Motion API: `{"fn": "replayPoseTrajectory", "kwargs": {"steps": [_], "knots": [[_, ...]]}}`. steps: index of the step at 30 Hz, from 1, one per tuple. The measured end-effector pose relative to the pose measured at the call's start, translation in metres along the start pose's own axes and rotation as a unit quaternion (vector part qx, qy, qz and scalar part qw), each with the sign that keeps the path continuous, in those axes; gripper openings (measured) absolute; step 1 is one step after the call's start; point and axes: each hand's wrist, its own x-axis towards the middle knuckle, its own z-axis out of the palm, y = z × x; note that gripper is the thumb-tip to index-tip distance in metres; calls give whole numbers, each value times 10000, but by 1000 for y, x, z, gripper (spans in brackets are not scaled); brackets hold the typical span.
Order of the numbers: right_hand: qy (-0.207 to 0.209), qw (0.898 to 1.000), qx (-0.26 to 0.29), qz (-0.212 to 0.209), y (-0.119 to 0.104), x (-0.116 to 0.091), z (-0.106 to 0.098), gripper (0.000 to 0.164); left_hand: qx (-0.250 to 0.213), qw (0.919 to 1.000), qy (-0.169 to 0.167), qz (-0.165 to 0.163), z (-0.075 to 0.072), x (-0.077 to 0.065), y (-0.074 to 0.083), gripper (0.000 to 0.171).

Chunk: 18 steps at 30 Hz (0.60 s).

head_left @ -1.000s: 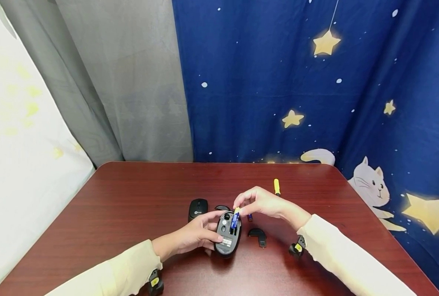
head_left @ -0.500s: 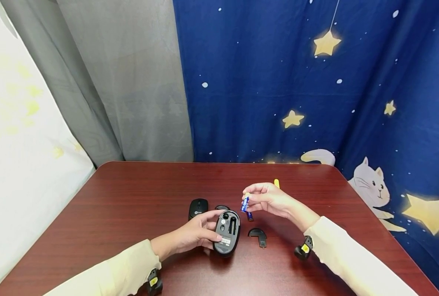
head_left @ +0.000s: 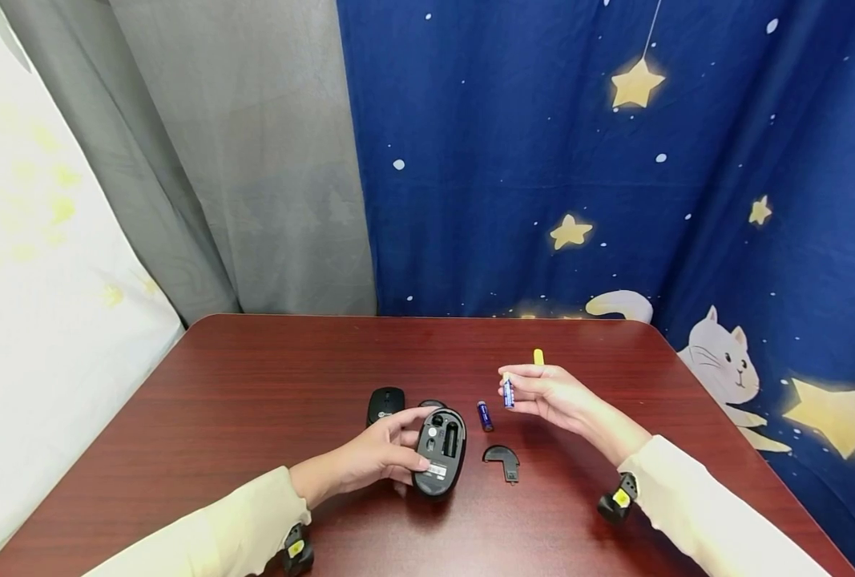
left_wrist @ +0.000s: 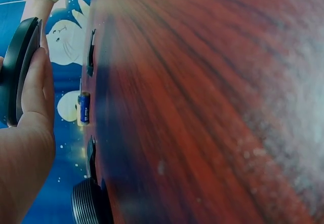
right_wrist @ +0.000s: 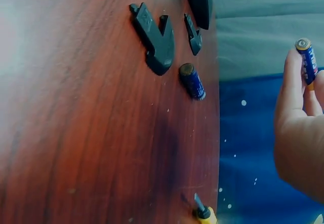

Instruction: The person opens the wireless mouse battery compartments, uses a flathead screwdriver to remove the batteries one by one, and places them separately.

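Note:
My left hand (head_left: pixel 373 454) grips a black computer mouse (head_left: pixel 439 453) with its underside turned up, and the long battery slot in it is uncovered. In the left wrist view the mouse (left_wrist: pixel 19 72) appears edge-on between thumb and fingers. My right hand (head_left: pixel 553 394) pinches a blue battery (head_left: pixel 509 393) above the table, to the right of the mouse; the right wrist view shows this battery (right_wrist: pixel 307 61) between thumb and fingertips. A second blue battery (head_left: pixel 485 416) lies on the table between the hands. Nearer to me lies a black battery cover (head_left: pixel 502 462).
Another black mouse (head_left: pixel 386 403) rests behind my left hand. A second black cover (head_left: pixel 431 404) is partly hidden behind the held mouse. Beyond my right hand lies a screwdriver with a yellow handle (head_left: pixel 538 357). The brown table (head_left: pixel 290 361) ends at curtains.
My right hand has drawn the battery out of the mouse's slot and moved right with it, uncovering the battery on the table. My left hand keeps the mouse nearly still.

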Motion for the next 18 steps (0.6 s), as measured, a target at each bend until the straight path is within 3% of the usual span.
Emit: {"fn": "replayPoseTrajectory", "kwargs": {"steps": [18], "knots": [[-149, 9990, -282, 304, 12, -30, -41, 29, 143, 9997, 13, 186, -9, -7, 5, 81]]}}
